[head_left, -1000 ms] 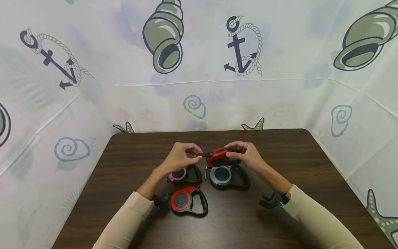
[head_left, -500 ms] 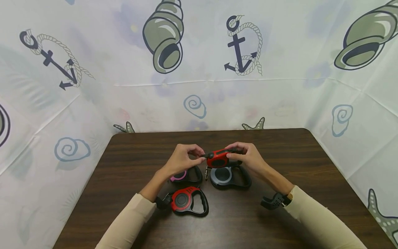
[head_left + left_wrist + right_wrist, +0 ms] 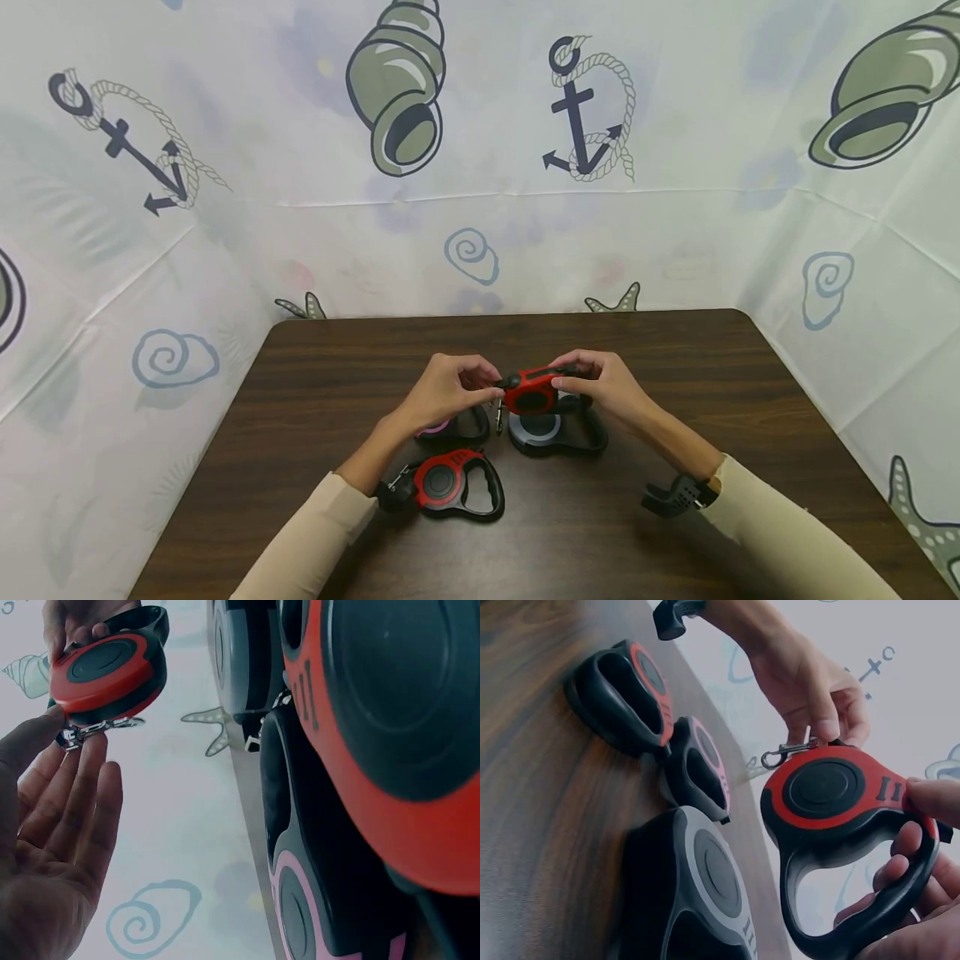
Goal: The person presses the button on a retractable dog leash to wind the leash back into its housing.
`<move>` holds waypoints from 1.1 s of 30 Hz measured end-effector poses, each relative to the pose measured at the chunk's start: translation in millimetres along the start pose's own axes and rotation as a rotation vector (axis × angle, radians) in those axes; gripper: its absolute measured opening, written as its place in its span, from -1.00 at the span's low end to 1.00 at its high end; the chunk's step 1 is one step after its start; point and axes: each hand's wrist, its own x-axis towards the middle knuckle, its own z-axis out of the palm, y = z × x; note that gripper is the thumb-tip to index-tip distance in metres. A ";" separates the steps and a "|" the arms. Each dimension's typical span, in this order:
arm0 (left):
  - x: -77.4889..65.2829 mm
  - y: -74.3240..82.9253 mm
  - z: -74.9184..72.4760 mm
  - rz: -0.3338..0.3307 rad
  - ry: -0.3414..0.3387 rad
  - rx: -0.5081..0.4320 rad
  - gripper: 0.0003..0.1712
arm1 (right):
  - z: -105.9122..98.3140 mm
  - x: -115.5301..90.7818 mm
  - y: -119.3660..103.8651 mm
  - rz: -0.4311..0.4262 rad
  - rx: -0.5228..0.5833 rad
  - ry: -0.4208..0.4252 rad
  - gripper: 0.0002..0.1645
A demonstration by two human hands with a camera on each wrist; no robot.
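A: Item one, held red leash [image 3: 534, 390]?

B: Retractable leash, red and black housing, raised off the counter [image 3: 675, 367] between both hands. Right hand [image 3: 607, 385] grips the handle loop, fingers [image 3: 900, 859] curled through it, thumb laid on the top near the button. Left hand [image 3: 444, 390] is at the nose end; its fingertips [image 3: 821, 724] are together, pinching at the metal clip [image 3: 784, 755] where it leaves the housing.

A: Orientation?

B: Long axis runs roughly side to side across the body, nose and clip toward the left hand, handle toward the right. The clip lies directly at the left fingers, touching them; the right hand is at the far end of the housing, so the left hand is the nearer one to the clip.

A: Items lying flat?

B: Three more leashes, all on the counter:
- grey leash [image 3: 551, 431], just below the right hand's fingers and under the held one
- pink leash [image 3: 450, 428], beneath the left hand, partly hidden by it
- second red leash [image 3: 453, 483], nearer the person than the left fingers, beside the left wrist

A: Anything else?

B: Cream sleeves [image 3: 780, 533] on both arms, a black wrist mount [image 3: 675, 494] on the right, seashell-and-anchor sheeting [image 3: 480, 125] behind the counter
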 end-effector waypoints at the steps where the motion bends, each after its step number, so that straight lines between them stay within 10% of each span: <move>1: -0.9 1.0 0.2 -0.006 -0.008 -0.013 -0.81 | 0.1 -1.3 -0.7 0.011 0.002 -0.007 -0.62; 33: -30.8 10.1 40.9 -0.119 -0.332 -0.072 -0.78 | 15.6 -60.4 26.9 0.271 0.091 -0.135 -0.51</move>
